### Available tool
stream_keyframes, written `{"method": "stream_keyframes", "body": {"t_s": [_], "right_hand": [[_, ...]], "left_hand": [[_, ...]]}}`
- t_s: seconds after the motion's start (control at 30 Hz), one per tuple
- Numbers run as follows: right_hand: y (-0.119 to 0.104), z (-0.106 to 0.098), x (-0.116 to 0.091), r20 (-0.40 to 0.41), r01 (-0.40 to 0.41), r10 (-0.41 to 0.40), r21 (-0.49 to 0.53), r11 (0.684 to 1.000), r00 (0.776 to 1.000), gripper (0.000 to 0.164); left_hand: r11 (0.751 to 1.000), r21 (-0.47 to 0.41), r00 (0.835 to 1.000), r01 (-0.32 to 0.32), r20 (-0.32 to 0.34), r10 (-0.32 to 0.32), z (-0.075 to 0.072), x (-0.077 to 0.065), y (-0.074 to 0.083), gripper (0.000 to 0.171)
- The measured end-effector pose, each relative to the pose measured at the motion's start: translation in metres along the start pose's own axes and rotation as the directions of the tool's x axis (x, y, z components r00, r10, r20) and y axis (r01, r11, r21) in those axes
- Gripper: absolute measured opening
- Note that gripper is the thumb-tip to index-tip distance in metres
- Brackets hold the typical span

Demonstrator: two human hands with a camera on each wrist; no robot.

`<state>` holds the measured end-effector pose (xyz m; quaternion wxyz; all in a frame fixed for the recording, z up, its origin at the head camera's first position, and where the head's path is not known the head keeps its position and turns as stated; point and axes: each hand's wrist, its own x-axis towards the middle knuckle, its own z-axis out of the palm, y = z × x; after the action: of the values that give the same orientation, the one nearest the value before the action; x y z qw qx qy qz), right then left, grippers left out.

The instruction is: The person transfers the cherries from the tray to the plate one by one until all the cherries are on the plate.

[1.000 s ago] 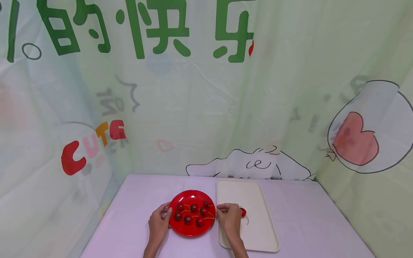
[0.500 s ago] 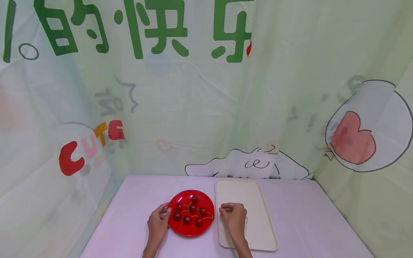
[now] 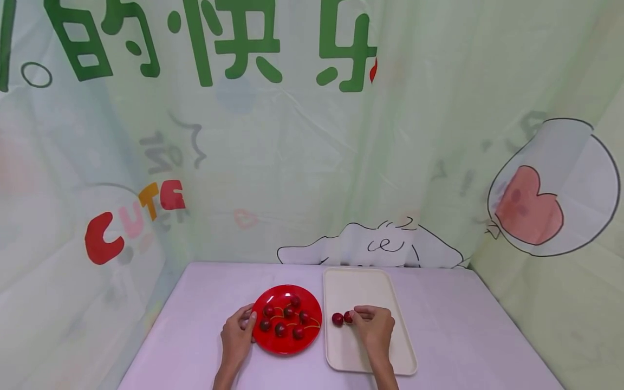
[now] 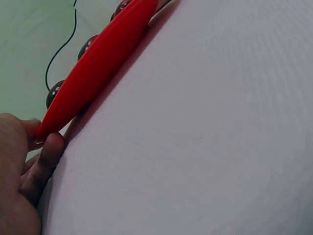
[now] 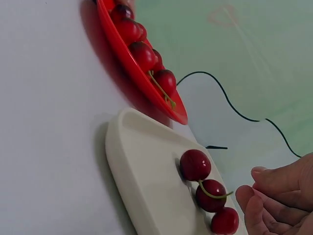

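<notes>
At the rim of a red plate [image 3: 287,349], my left hand [image 3: 236,333] pinches the edge, thumb on top and fingers below. Several dark red cherries [image 3: 280,329] with green stems lie on that plate. My right hand [image 3: 375,330] is over a cream tray [image 3: 358,281], its fingertips loosely curled beside the cherries there. In the right wrist view three cherries [image 5: 195,165] lie in a row on the tray, and one stem [image 5: 215,197] points toward the fingertips. A small gap shows between that stem and the fingers, and nothing is visibly held.
Plate and tray stand side by side on a table with a pale lilac cloth [image 3: 214,287]. A printed curtain [image 3: 283,179] hangs behind the table and along both sides.
My right hand has moved right from the plate's edge to the tray, uncovering cherries there. One cherry on the plate has shifted to its far side. My left hand stays on the rim.
</notes>
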<state>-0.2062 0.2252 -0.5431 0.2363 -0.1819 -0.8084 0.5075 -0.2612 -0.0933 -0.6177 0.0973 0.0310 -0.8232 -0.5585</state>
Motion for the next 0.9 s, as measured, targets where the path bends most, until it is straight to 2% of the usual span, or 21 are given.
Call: {"method": "stream_keyframes", "body": {"t_s": [0.33,0.6,0.9], "right_hand": [[0.006,-0.019,0.008,-0.046,-0.021,0.02,-0.006,1.0,0.999,0.012],[0.018,-0.031,0.016,-0.075,-0.04,0.039,-0.01,0.999,0.996,0.016],[0.034,-0.04,0.019,-0.097,-0.078,0.076,-0.016,0.997,0.992,0.018]], "left_hand": [[1.0,0.003,1.0,0.019,0.005,-0.019,0.0,0.0,0.001,0.036],[1.0,0.003,1.0,-0.012,-0.003,0.012,-0.001,-0.001,0.006,0.036],[1.0,0.012,1.0,0.02,-0.001,-0.02,0.0,-0.001,0.003,0.035]]}}
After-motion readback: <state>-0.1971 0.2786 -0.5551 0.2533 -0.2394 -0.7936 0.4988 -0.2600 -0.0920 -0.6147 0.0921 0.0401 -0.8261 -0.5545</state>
